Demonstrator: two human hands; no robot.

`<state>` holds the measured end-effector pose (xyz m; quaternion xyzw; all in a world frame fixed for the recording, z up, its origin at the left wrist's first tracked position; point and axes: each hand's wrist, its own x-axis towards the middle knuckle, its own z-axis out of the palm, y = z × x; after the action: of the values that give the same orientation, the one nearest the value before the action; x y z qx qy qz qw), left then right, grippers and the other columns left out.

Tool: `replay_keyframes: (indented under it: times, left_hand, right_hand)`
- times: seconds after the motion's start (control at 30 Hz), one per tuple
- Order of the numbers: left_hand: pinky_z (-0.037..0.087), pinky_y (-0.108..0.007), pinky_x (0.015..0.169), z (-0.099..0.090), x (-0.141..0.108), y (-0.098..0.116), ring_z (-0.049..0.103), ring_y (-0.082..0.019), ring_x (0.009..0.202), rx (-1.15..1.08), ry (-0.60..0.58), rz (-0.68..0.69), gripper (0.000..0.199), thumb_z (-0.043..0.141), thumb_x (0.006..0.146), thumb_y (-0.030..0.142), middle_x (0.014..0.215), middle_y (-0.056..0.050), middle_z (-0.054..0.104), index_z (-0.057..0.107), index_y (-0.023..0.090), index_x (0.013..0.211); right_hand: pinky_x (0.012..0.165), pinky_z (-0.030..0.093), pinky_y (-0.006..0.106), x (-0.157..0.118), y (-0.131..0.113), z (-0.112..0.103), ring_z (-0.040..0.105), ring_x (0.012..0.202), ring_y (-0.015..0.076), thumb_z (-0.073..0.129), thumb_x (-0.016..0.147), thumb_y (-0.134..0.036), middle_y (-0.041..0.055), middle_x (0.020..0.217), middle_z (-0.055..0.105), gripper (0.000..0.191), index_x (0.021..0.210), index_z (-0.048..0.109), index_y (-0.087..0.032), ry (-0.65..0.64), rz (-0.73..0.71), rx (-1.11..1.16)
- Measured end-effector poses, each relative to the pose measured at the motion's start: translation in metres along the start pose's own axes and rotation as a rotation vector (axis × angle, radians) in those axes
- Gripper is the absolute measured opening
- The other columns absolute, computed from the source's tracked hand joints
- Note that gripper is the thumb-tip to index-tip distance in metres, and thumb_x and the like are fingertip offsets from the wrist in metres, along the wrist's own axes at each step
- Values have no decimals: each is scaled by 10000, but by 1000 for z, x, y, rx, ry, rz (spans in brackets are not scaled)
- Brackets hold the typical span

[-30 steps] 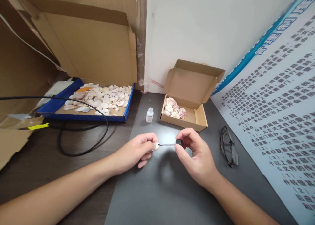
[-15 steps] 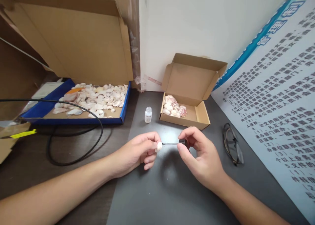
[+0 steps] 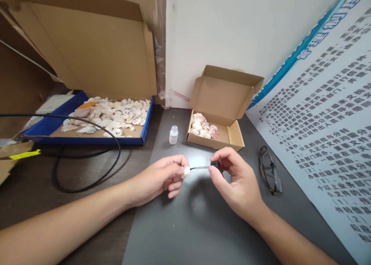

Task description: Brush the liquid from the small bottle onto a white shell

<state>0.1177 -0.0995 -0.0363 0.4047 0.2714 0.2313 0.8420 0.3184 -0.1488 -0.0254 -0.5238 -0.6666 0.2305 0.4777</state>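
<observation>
Between the thumb and fingers of my left hand [image 3: 165,176] is a small white shell [image 3: 186,172]. My right hand [image 3: 234,180] pinches the black cap of a thin brush [image 3: 215,165], whose tip points left and reaches the shell's edge; whether they touch is hard to tell. A small uncapped glass bottle [image 3: 173,135] with a white label stands upright on the dark grey mat [image 3: 174,234], beyond my hands. Behind them, an open small cardboard box [image 3: 216,144] holds several white and reddish shells [image 3: 199,125] on its left side.
At the left is a large blue-edged box [image 3: 127,140] filled with shells, its lid raised. A black cable [image 3: 120,153] loops in front of it. Eyeglasses [image 3: 269,170] lie right of my right hand, beside a printed sheet [image 3: 324,141]. A white wall [image 3: 226,29] stands behind.
The view has shifted slightly. My hands keep nearly the same pose; the brush and its black cap are tilted a little differently, and the shell has turned slightly in my left fingers.
</observation>
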Motion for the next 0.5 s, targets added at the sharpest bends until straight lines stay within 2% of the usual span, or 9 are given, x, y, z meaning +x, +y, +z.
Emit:
replay_keyframes:
  times: [0.17,0.37,0.5]
  left_hand:
    - [341,-173,455,0,0,0,307,-60,488,2,7,-6,107,567,846,199,606,70,354,484,182,781]
    - [343,-174,460,0,0,-1,316,-61,491,23,7,-8,109,569,850,211,602,70,350,487,183,784]
    - [339,-176,460,0,0,0,315,-61,493,28,18,-13,118,576,844,217,608,68,352,485,182,777]
  right_hand:
    - [540,431,203,-2,-2,-2,472,543,82,578,842,-144,-70,657,467,117,881,540,-247,34,-43,84]
    - [548,432,216,-2,-2,-1,477,558,85,619,812,-139,-64,678,473,137,873,549,-240,-8,-21,36]
    - [517,423,211,-1,-2,-1,464,544,86,591,831,-150,-64,670,469,119,884,536,-242,-11,-23,110]
